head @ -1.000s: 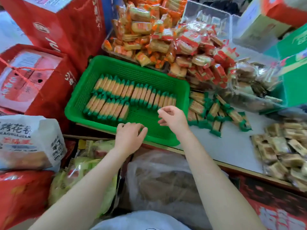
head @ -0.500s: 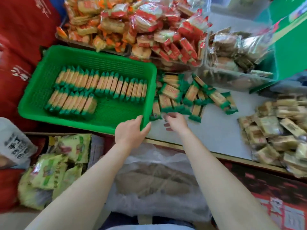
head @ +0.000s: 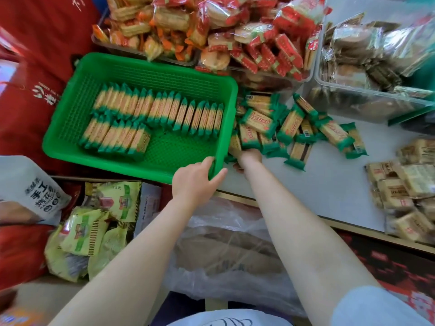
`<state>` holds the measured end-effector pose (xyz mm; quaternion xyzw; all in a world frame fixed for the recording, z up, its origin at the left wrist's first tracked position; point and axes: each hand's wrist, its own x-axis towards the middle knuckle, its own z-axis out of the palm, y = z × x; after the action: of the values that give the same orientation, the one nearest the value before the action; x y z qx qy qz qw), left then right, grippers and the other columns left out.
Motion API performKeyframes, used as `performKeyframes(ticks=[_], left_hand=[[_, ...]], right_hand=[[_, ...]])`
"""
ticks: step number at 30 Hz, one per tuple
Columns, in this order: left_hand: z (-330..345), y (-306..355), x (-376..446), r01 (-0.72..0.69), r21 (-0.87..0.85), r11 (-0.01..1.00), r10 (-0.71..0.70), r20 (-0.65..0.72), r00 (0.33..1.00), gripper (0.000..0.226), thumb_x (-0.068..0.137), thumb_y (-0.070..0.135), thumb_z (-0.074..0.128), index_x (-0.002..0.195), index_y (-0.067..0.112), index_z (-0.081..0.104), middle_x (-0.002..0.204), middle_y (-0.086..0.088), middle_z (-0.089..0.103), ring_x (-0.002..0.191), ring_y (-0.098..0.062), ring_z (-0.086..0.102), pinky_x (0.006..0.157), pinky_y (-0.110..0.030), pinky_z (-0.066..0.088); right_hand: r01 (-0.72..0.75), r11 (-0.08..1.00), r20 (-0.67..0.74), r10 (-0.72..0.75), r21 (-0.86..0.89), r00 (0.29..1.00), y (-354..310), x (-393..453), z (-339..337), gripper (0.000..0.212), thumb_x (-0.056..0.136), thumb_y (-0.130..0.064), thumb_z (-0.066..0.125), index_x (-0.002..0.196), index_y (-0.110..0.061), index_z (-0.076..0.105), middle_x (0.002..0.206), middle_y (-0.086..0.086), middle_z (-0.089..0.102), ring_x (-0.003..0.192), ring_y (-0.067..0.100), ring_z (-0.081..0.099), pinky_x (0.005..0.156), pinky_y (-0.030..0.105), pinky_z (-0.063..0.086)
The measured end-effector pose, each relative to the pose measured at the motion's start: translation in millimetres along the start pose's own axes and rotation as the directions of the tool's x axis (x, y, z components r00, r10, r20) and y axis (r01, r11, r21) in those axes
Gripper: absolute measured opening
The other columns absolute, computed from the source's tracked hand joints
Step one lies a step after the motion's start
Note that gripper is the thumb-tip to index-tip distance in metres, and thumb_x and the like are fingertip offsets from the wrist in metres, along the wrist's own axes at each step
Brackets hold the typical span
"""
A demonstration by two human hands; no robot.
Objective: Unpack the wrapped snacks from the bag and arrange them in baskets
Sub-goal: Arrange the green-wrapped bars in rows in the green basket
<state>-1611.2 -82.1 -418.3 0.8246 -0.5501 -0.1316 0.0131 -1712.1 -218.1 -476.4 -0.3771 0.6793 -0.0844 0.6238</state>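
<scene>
A green plastic basket (head: 146, 61) sits at the table's left end and holds two rows of green-and-yellow wrapped snacks (head: 164, 114) standing on edge. My left hand (head: 195, 182) grips the basket's near right corner, fingers over the rim and thumb outside. To the right of the basket lies a loose pile of the same green-wrapped snacks (head: 289, 123). My right hand (head: 249, 156) reaches into the pile's near edge, its fingers hidden among the packets. A clear plastic bag (head: 230, 250) lies below the table between my arms.
Clear bins of orange and red wrapped snacks (head: 235, 31) and brown ones (head: 357, 67) line the back. Tan-wrapped snacks (head: 409, 184) lie at the right on the grey tabletop (head: 329, 184). Red boxes (head: 30, 78), a white bag (head: 30, 191) and yellow-green packets (head: 94, 227) crowd the left.
My right hand left the basket and moved right into the loose pile. My left hand shifted along the near rim to the basket's right corner and took hold of it.
</scene>
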Motion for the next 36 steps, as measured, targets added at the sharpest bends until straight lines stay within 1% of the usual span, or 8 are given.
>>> performKeyframes(ticks=[10, 14, 16, 18, 22, 24, 30, 36], left_hand=[[-5.9, -1.3, 0.7, 0.052, -0.090, 0.995, -0.046, 0.065, 0.997, 0.065, 0.097, 0.067, 0.036, 0.142, 0.023, 0.049, 0.113, -0.002, 0.068, 0.098, -0.025, 0.063, 0.065, -0.033, 0.044], [-23.1, 37.7, -13.3, -0.159, -0.481, 0.862, -0.016, -0.340, 0.940, 0.031, 0.098, 0.036, 0.059, 0.107, 0.009, 0.068, 0.095, -0.003, 0.062, 0.091, -0.020, 0.054, 0.077, -0.023, 0.035], [-24.3, 75.0, -20.2, -0.062, -0.570, 0.819, -0.062, -0.196, 0.979, 0.028, 0.099, 0.038, 0.055, 0.091, 0.013, 0.066, 0.081, 0.001, 0.061, 0.079, -0.019, 0.056, 0.067, -0.028, 0.035], [-11.6, 105.0, -14.1, 0.241, -0.689, 0.684, -0.128, 0.211, 0.969, 0.034, 0.097, 0.050, 0.056, 0.097, 0.017, 0.065, 0.088, 0.000, 0.067, 0.085, -0.020, 0.062, 0.073, -0.032, 0.046], [20.8, 133.7, 9.5, 0.628, -0.777, -0.052, -0.025, 0.630, 0.777, 0.043, 0.090, 0.039, 0.071, 0.118, 0.008, 0.061, 0.110, -0.014, 0.072, 0.098, -0.027, 0.071, 0.089, -0.041, 0.057], [41.0, 137.3, 13.6, 0.636, -0.741, -0.216, -0.023, 0.655, 0.756, 0.034, 0.095, 0.025, 0.066, 0.122, 0.006, 0.057, 0.107, -0.016, 0.073, 0.094, -0.029, 0.073, 0.081, -0.040, 0.059], [76.8, 129.2, 28.8, 0.657, -0.664, -0.357, -0.086, 0.723, 0.685, 0.024, 0.091, 0.009, 0.069, 0.114, 0.008, 0.061, 0.118, -0.018, 0.069, 0.104, -0.030, 0.068, 0.089, -0.043, 0.057], [88.1, 122.8, 29.3, 0.680, -0.675, -0.286, -0.050, 0.719, 0.693, 0.034, 0.094, 0.003, 0.063, 0.126, 0.008, 0.056, 0.119, -0.016, 0.069, 0.112, -0.030, 0.067, 0.095, -0.042, 0.055]], right_hand=[[-0.029, 0.999, -0.017, 0.029, 0.021, 0.999, 37.6, -22.8, -34.6, 0.028, 0.090, -0.035, 0.073, 0.101, -0.010, 0.067, 0.081, 0.008, 0.067, 0.059, 0.021, 0.061, 0.055, 0.028, 0.051], [0.045, 0.969, 0.008, -0.048, 0.244, 0.999, 57.8, -59.3, -68.9, 0.019, 0.099, -0.032, 0.062, 0.102, -0.014, 0.068, 0.095, 0.007, 0.069, 0.069, 0.020, 0.063, 0.062, 0.030, 0.051], [0.085, 0.927, 0.060, -0.115, 0.364, 0.992, 57.8, -80.6, -85.8, 0.021, 0.103, -0.028, 0.054, 0.110, -0.014, 0.068, 0.093, 0.006, 0.070, 0.067, 0.020, 0.065, 0.065, 0.031, 0.051], [0.123, 0.916, 0.107, -0.176, 0.382, 0.979, 56.9, -95.5, -102.7, 0.021, 0.105, -0.024, 0.050, 0.107, -0.015, 0.069, 0.092, 0.007, 0.071, 0.068, 0.020, 0.066, 0.065, 0.032, 0.052], [0.213, 0.976, 0.071, -0.215, 0.041, 0.974, 57.8, -100.9, -143.3, 0.026, 0.105, -0.030, 0.049, 0.097, -0.021, 0.073, 0.092, 0.002, 0.072, 0.077, 0.016, 0.066, 0.071, 0.033, 0.055], [0.213, 0.977, -0.063, -0.214, -0.019, 0.975, 59.2, -89.4, -166.3, 0.022, 0.103, -0.026, 0.053, 0.097, -0.017, 0.073, 0.089, 0.001, 0.069, 0.077, 0.016, 0.063, 0.070, 0.031, 0.053], [0.149, 0.974, -0.266, -0.192, -0.172, 0.945, 36.0, -2.7, -186.3, 0.030, 0.096, -0.027, 0.060, 0.119, -0.009, 0.063, 0.104, 0.006, 0.063, 0.090, 0.024, 0.059, 0.079, 0.039, 0.051], [-0.036, 0.911, -0.336, -0.115, -0.411, 0.935, 34.4, 29.4, -156.1, 0.074, 0.084, -0.059, 0.068, 0.134, -0.010, 0.043, 0.134, 0.015, 0.048, 0.125, 0.036, 0.049, 0.096, 0.046, 0.048]])
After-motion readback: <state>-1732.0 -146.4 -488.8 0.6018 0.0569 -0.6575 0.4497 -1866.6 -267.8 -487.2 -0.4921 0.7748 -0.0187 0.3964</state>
